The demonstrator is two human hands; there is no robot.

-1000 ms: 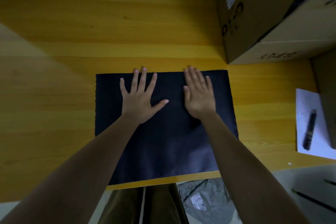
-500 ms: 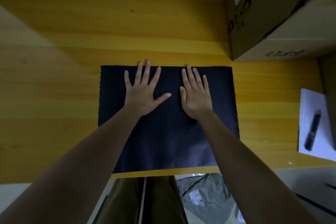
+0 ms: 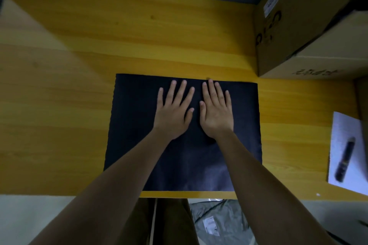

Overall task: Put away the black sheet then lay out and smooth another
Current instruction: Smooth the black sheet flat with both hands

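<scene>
Flat black rectangular sheet lies at the near edge of the yellow wooden counter; left hand and right hand press it, fingers spread, side by side. Cardboard box far right

It looks like a packing or work room: a yellow wooden desk, big cardboard boxes up right of the hands, a grey mail bag on the floor.

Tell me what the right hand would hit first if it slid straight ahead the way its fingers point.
The right hand lies flat on the black sheet, fingers pointing to the sheet's far edge. Past that edge comes bare wooden table, then likely the wall at its back. The cardboard box sits off to the right, outside that line.
</scene>
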